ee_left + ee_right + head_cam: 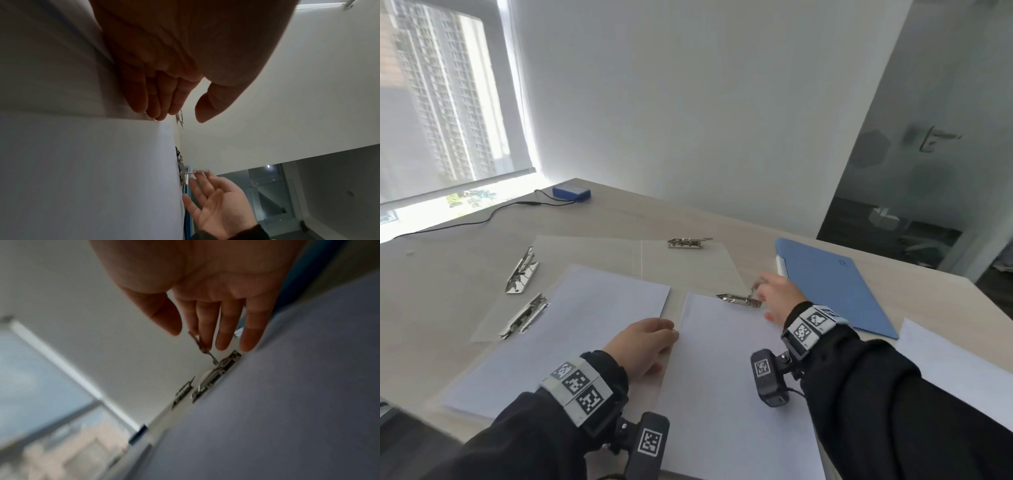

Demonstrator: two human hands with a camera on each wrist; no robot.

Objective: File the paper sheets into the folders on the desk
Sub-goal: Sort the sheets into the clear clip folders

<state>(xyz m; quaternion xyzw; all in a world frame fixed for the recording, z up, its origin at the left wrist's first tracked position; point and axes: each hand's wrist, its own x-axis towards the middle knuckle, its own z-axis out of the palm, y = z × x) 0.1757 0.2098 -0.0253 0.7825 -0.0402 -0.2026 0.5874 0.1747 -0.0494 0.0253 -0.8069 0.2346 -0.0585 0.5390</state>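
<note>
Two pale folders lie open on the desk, one (pixel 688 263) behind the other. A white sheet (pixel 571 335) lies on the left leaf and another sheet (pixel 722 394) on the right leaf, its top under a metal clip (pixel 739 300). My left hand (pixel 650 342) rests flat on the inner edge of the right sheet, fingers (pixel 156 104) straight. My right hand (pixel 777 298) is at the clip's right end. Its fingers are straight, and the index fingertip (pixel 203 344) touches the raised lever (pixel 197 339); the thumb stands apart.
A shut blue folder (pixel 835 284) lies right of my right hand. More white paper (pixel 962 370) sits at the desk's right edge. Two clips (pixel 522 270) lie at the left and one (pixel 688 242) at the back. A blue box (pixel 571 192) with a cable stands far back.
</note>
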